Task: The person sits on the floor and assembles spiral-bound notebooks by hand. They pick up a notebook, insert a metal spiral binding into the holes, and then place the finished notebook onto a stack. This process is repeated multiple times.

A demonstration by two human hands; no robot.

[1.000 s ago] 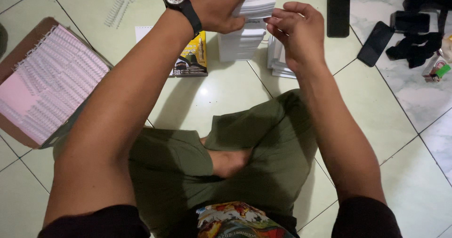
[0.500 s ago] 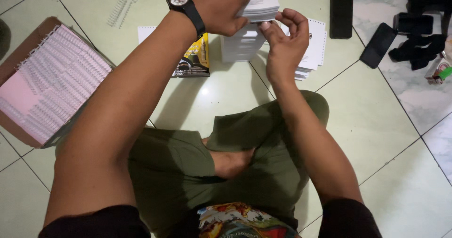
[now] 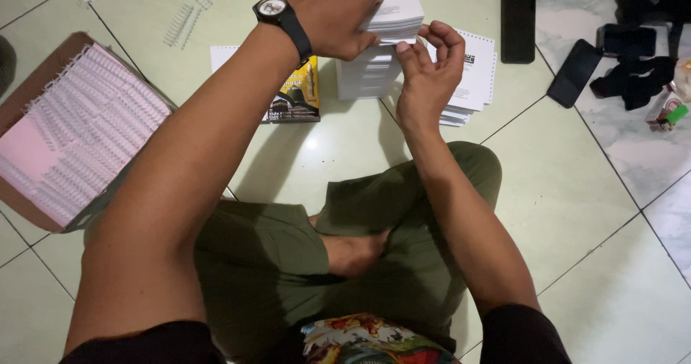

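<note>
A stack of white booklets [image 3: 394, 7] is held above the tiled floor [image 3: 576, 191], clasped from above by the left hand [image 3: 335, 11] and pinched at its lower edge by the right hand [image 3: 426, 72], over further paper stacks [image 3: 471, 83].

The thick stack of paper sheets [image 3: 397, 7] in the person's hands is white with small black print. The flat stack of punched sheets [image 3: 471, 76] beneath is white too, with a line of dark dots along its edge. The glossy booklet cover [image 3: 296, 97] is yellow and black. The wristwatch [image 3: 277, 11] has a black strap and pale dial. The open cardboard box [image 3: 29, 105] is brown, filled with rows of white wire binding combs [image 3: 86, 141] over pink. Two slab-shaped phones [image 3: 518, 25] are black. The floor [image 3: 576, 213] is pale green tile with dark grout lines. The trousers [image 3: 389, 263] are olive green.
</note>
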